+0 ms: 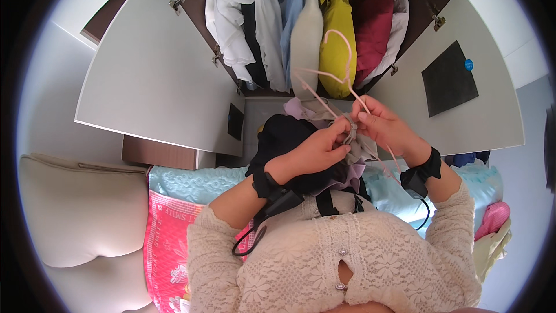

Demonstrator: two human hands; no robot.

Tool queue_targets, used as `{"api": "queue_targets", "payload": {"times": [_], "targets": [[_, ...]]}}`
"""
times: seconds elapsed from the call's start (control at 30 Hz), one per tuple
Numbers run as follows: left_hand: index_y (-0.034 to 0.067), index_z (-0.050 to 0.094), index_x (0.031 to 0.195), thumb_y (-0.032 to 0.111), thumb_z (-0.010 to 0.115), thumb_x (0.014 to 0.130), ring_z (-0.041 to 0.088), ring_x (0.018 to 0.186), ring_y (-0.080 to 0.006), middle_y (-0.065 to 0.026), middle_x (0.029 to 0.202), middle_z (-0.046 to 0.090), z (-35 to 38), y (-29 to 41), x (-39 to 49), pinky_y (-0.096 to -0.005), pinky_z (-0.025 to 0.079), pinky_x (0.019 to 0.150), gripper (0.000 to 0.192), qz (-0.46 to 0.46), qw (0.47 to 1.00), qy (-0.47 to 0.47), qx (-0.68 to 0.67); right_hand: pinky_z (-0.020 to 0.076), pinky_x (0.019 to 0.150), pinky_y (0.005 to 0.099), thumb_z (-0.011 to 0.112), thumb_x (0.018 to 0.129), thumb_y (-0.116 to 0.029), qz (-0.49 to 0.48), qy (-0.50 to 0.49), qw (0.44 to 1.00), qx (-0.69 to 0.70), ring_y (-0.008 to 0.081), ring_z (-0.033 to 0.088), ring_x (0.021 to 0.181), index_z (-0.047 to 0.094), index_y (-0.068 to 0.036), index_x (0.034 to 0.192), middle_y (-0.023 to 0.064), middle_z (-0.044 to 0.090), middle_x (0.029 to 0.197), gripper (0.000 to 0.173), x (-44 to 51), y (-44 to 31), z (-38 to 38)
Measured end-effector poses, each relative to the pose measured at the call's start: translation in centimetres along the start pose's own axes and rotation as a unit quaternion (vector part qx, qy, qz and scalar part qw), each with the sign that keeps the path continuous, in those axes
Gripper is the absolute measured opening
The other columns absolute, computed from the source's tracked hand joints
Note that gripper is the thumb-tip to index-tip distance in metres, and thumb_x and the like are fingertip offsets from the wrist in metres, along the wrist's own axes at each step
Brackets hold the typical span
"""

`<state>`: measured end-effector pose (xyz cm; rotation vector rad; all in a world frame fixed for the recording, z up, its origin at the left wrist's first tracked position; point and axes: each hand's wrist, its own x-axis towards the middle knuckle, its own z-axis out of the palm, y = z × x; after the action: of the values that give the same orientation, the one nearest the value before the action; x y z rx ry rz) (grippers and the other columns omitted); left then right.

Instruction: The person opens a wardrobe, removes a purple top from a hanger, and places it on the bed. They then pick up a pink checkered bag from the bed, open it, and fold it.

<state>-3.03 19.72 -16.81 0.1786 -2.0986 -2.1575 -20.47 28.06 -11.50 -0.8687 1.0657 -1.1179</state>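
Observation:
My right hand (384, 128) grips one arm of a pink clothes hanger (348, 63), whose hook points up toward the wardrobe. Close beside it, my left hand (319, 150) pinches a thin grey-beige strap (350, 130) looped near the hanger. Beige fabric (360, 150) hangs from the strap, partly hidden by my fingers. Under my left hand and forearm lies a bundle of black cloth (278, 139). Lilac cloth (352, 178) shows below the hands, and more lilac and beige cloth (299, 108) lies just beyond them.
Ahead stands an open wardrobe with hanging clothes, including a yellow garment (339, 48) and a dark red one (373, 21). Its left door (160, 74) and right door (451, 82) flank my arms. A bed with a light blue cover (195, 182) and a pink patterned mat (167, 234) lies below.

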Motion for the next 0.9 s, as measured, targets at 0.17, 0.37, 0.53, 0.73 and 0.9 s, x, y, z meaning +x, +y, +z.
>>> {"api": "queue_targets", "payload": {"times": [0.17, 0.37, 0.53, 0.73, 0.9], "targets": [[0.004, 0.039, 0.110, 0.004, 0.055, 0.084, 0.054, 0.078, -0.0089, -0.0049, 0.082, 0.058, 1.4, 0.2, 0.7, -0.0244, 0.045, 0.070, 0.031, 0.006, 0.996, 0.013, -0.092, 0.0459, 0.080, 0.0263, 0.041, 0.095, -0.013, -0.059, 0.022, 0.998, 0.023, 0.0101, 0.052, 0.083, 0.045, -0.007, 0.097, 0.0023, 0.048, 0.088, 0.008, -0.4, -2.7, 0.5], [0.000, 0.051, 0.105, 0.014, 0.057, 0.086, 0.051, 0.077, -0.0079, -0.0037, 0.084, 0.057, 2.2, -2.1, 0.7, -0.0239, 0.043, 0.070, 0.024, 0.000, 0.998, -0.043, -0.051, 0.0340, 0.052, 0.0175, 0.041, 0.093, -0.008, -0.178, 0.065, 0.979, -0.080, 0.0061, 0.039, 0.057, 0.045, -0.006, 0.097, 0.0025, 0.047, 0.084, 0.006, -2.7, -7.9, 0.2], [-0.001, 0.056, 0.102, 0.010, 0.057, 0.087, 0.046, 0.076, -0.0034, 0.0029, 0.086, 0.054, -1.6, -2.7, -0.5, -0.0207, 0.040, 0.067, 0.018, -0.017, 1.000, 0.014, -0.020, 0.0260, 0.043, 0.0162, 0.040, 0.094, -0.008, -0.262, 0.115, 0.950, -0.121, 0.0033, 0.033, 0.047, 0.047, -0.006, 0.098, 0.0042, 0.054, 0.086, 0.008, -5.2, -11.4, -0.2], [0.002, 0.056, 0.104, 0.007, 0.063, 0.079, 0.046, 0.077, -0.0060, 0.0000, 0.098, 0.054, -1.8, 0.4, -3.1, -0.0213, 0.039, 0.066, 0.026, 0.041, 0.998, 0.005, 0.042, 0.0239, 0.039, 0.0154, 0.038, 0.093, -0.005, -0.290, 0.129, 0.932, -0.173, 0.0029, 0.031, 0.042, 0.047, -0.005, 0.099, 0.0065, 0.055, 0.089, 0.011, -6.3, -12.3, 0.4], [0.005, 0.055, 0.112, 0.002, 0.062, 0.078, 0.042, 0.077, -0.0056, 0.0012, 0.108, 0.052, -1.0, 0.8, -3.4, -0.0211, 0.038, 0.068, 0.035, 0.026, 0.996, 0.066, 0.055, 0.0248, 0.039, 0.0151, 0.037, 0.092, -0.003, -0.294, 0.095, 0.931, -0.195, 0.0021, 0.031, 0.040, 0.047, -0.004, 0.099, 0.0092, 0.055, 0.091, 0.011, -6.6, -12.2, 1.1]]}}
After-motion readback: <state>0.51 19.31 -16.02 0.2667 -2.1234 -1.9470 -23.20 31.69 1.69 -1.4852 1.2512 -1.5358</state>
